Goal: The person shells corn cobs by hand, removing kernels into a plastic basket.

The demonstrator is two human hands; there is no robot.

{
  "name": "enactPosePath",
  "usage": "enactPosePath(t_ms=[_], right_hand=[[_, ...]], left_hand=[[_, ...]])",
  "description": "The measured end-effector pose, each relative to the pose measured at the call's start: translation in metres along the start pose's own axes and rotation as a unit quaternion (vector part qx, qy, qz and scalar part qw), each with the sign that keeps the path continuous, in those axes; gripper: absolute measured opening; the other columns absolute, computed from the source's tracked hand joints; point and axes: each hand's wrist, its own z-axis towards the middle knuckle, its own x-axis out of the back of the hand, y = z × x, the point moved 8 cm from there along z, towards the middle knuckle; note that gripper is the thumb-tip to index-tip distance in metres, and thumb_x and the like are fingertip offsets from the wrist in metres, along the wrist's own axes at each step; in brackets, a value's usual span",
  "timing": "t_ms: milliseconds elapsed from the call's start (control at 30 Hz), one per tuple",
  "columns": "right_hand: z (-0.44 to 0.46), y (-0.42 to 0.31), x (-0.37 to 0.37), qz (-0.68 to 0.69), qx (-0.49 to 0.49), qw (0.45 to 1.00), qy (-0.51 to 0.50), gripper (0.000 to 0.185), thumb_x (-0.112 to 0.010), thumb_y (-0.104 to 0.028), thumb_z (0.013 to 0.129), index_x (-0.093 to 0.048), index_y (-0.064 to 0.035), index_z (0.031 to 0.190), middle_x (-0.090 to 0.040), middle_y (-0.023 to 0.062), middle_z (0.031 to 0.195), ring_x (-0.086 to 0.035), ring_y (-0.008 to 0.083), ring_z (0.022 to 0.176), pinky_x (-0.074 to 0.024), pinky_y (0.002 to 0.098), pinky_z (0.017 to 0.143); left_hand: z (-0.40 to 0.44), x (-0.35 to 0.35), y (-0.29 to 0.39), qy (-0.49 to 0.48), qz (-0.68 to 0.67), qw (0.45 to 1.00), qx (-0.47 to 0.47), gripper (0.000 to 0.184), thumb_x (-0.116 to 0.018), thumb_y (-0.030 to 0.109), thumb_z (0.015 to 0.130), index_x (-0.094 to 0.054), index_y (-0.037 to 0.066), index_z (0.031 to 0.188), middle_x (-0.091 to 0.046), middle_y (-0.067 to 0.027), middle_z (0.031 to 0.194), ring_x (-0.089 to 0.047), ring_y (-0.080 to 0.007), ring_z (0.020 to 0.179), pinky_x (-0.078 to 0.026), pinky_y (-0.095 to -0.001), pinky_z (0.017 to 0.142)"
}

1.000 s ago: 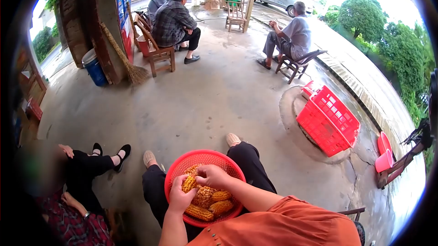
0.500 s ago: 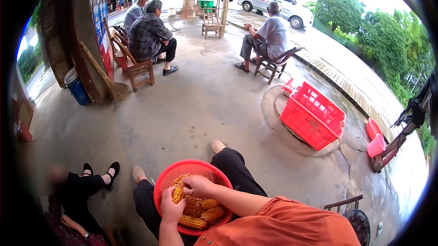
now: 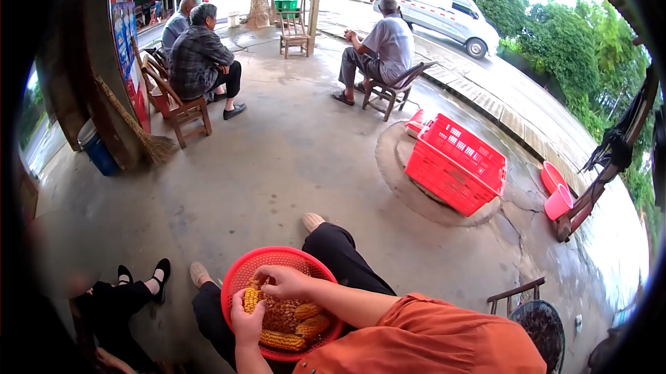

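A red plastic basket rests on my lap, with loose yellow kernels and several corn cobs in it. My left hand is closed around an ear of corn, holding it upright over the basket's left side. Bent over the top of that ear, my right hand presses its thumb and fingers to the kernels. Its fingertips are partly hidden.
A person in black trousers sits close on my left. Ahead stand a red crate, a pink bucket and a broom. Three people sit on chairs farther off. A stool is at my right, and a van is on the road.
The camera view has shifted, so the surroundings sit farther left in it. The van has moved to the right along the road. Both hands stay at the ear of corn over the basket.
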Motion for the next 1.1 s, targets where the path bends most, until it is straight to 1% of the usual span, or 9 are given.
enactPosePath(t_ms=[67,133,167,300,367,600,700,767,1100], right_hand=[[0.001,-0.005,0.003,0.093,0.017,0.995,-0.036,0.040,-0.066,-0.014,0.090,-0.055,-0.0027,0.127,-0.063,0.0124,0.117,-0.061,0.0216,0.110,-0.0503,0.0350,0.094],[0.007,0.001,0.009,0.030,0.097,0.995,0.003,0.033,-0.065,-0.016,0.091,-0.060,-0.0024,0.121,-0.065,0.0111,0.113,-0.062,0.0205,0.109,-0.0503,0.0346,0.094],[0.007,-0.003,0.016,-0.003,0.096,0.995,0.015,0.029,-0.067,-0.016,0.091,-0.063,-0.0019,0.116,-0.066,0.0104,0.110,-0.062,0.0201,0.107,-0.0507,0.0342,0.093],[0.009,0.013,0.016,0.178,-0.025,0.983,0.030,0.011,-0.064,-0.011,0.095,-0.066,-0.0014,0.099,-0.065,0.0001,0.087,-0.060,0.0081,0.085,-0.0506,0.0258,0.077],[0.007,0.007,0.013,0.234,-0.003,0.972,0.033,0.010,-0.066,-0.007,0.093,-0.065,-0.0028,0.102,-0.063,-0.0015,0.091,-0.058,0.0064,0.085,-0.0499,0.0254,0.076],[0.002,-0.047,0.014,0.051,0.105,0.993,-0.024,0.017,-0.073,-0.006,0.086,-0.065,-0.0006,0.100,-0.062,0.0087,0.090,-0.063,0.0199,0.085,-0.0519,0.0313,0.076],[0.000,-0.052,0.014,0.046,0.133,0.988,-0.061,0.020,-0.072,-0.006,0.086,-0.066,-0.0008,0.105,-0.063,0.0070,0.093,-0.063,0.0183,0.089,-0.0510,0.0308,0.079],[0.000,-0.054,0.013,0.029,0.147,0.987,-0.060,0.021,-0.073,-0.004,0.085,-0.065,-0.0010,0.104,-0.064,0.0079,0.094,-0.064,0.0197,0.089,-0.0513,0.0315,0.079],[0.001,-0.041,0.009,-0.046,0.118,0.992,0.018,0.008,-0.061,-0.003,0.090,-0.066,-0.0015,0.096,-0.064,0.0098,0.088,-0.064,0.0214,0.084,-0.0513,0.0323,0.076]], left_hand=[[0.004,-0.004,-0.006,-0.020,-0.051,0.998,0.017,0.039,-0.069,0.003,0.085,-0.054,0.000,0.121,-0.061,-0.0049,0.109,-0.059,-0.0130,0.097,-0.049,-0.0273,0.088],[0.002,0.000,-0.003,-0.037,-0.116,0.991,0.046,0.040,-0.065,0.005,0.087,-0.054,0.001,0.124,-0.060,-0.0040,0.109,-0.058,-0.0128,0.098,-0.049,-0.0271,0.088],[0.005,0.000,-0.003,-0.033,-0.132,0.989,0.061,0.040,-0.064,0.007,0.087,-0.054,0.001,0.126,-0.060,-0.0036,0.109,-0.058,-0.0125,0.099,-0.048,-0.0270,0.088],[0.001,0.006,-0.003,-0.021,-0.191,0.977,0.096,0.038,-0.071,0.012,0.087,-0.055,0.002,0.121,-0.060,-0.0043,0.110,-0.058,-0.0108,0.098,-0.050,-0.0250,0.083],[-0.002,0.004,-0.001,-0.032,-0.227,0.970,0.081,0.040,-0.073,0.009,0.086,-0.056,0.001,0.122,-0.060,-0.0042,0.114,-0.058,-0.0117,0.103,-0.049,-0.0259,0.089],[-0.005,0.001,0.005,-0.052,-0.252,0.960,0.112,0.041,-0.073,0.009,0.087,-0.056,0.001,0.123,-0.062,-0.0041,0.114,-0.060,-0.0108,0.101,-0.050,-0.0251,0.088],[-0.007,0.001,0.006,-0.061,-0.270,0.952,0.130,0.039,-0.072,0.009,0.087,-0.057,0.001,0.123,-0.064,-0.0030,0.110,-0.061,-0.0091,0.096,-0.051,-0.0232,0.084],[-0.006,-0.001,0.007,-0.056,-0.239,0.961,0.124,0.037,-0.070,0.010,0.087,-0.057,0.002,0.121,-0.064,-0.0034,0.104,-0.061,-0.0080,0.077,-0.051,-0.0212,0.066],[-0.007,-0.001,0.004,-0.052,-0.215,0.966,0.133,0.038,-0.072,0.011,0.087,-0.057,0.003,0.121,-0.064,0.0000,0.100,-0.060,-0.0055,0.074,-0.050,-0.0195,0.063]])
